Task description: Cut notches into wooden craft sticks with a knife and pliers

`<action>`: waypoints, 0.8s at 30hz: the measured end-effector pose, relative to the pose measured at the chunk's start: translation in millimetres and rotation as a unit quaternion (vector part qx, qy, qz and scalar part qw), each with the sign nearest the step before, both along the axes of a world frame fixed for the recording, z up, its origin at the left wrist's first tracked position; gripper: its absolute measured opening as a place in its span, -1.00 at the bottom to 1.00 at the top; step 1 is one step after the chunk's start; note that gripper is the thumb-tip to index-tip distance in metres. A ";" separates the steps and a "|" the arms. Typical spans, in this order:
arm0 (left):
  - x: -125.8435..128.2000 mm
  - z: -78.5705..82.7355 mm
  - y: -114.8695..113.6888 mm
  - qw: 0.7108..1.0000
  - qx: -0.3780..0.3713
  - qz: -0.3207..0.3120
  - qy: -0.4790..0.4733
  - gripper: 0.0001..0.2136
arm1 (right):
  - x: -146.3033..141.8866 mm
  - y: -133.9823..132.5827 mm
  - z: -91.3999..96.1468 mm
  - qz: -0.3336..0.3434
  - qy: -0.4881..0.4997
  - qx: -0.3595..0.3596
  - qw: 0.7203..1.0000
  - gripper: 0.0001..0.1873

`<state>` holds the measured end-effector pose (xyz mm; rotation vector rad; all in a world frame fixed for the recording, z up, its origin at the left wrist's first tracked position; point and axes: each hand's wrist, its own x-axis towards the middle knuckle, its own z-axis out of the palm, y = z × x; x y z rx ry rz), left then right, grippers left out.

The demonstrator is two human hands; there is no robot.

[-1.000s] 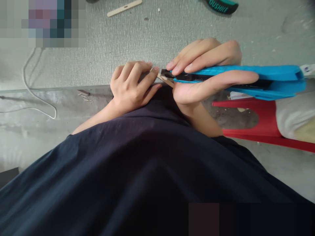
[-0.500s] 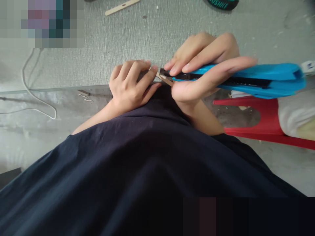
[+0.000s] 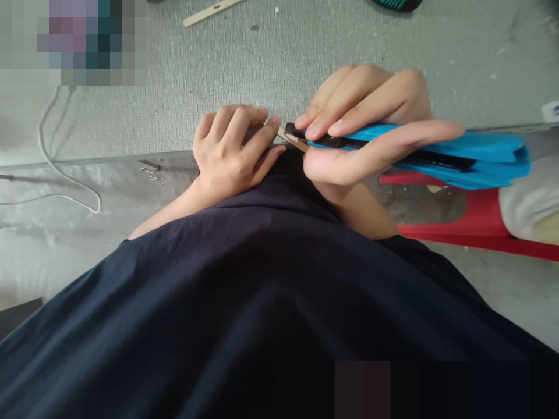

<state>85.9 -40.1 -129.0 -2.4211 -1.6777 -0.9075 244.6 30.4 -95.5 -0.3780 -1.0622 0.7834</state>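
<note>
A flat pale wooden craft stick (image 3: 283,134) slants across the table's near edge. My left hand (image 3: 229,139) is closed, its fingertips pressed at the stick's upper left end; part of the stick is hidden. My right hand (image 3: 367,110) is closed round a blue utility knife (image 3: 489,154) with a black slot along its body. The knife's dark tip (image 3: 290,128) lies at the stick, between my two hands. My right thumb and fingers grip the knife near its front, and the stick's lower right end reaches my right hand.
Another wooden stick (image 3: 212,13) with a dark mark lies farther up the grey textured table (image 3: 174,105). A black item with green lettering (image 3: 395,3) is at the top edge. A white cable (image 3: 41,125) hangs at the left. Red plastic seating (image 3: 484,218) stands at the right.
My right hand and the knife have shifted slightly, with the knife's rear end lower and a little to the left. My left hand stays put on the stick.
</note>
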 end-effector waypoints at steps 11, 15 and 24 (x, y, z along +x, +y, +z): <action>-0.9 3.2 -0.5 0.999 -0.038 0.004 -0.001 -0.31 | -4.5 -7.9 15.0 -0.065 0.057 0.085 0.993 -0.04; 2.7 10.6 -2.4 0.996 -0.080 0.025 0.024 -0.33 | 7.3 -29.8 23.3 -0.020 0.021 -0.013 0.999 -0.04; -4.0 3.7 -2.7 0.998 -0.057 0.008 0.012 -0.30 | 9.1 -54.1 39.5 0.062 0.026 -0.161 0.985 -0.20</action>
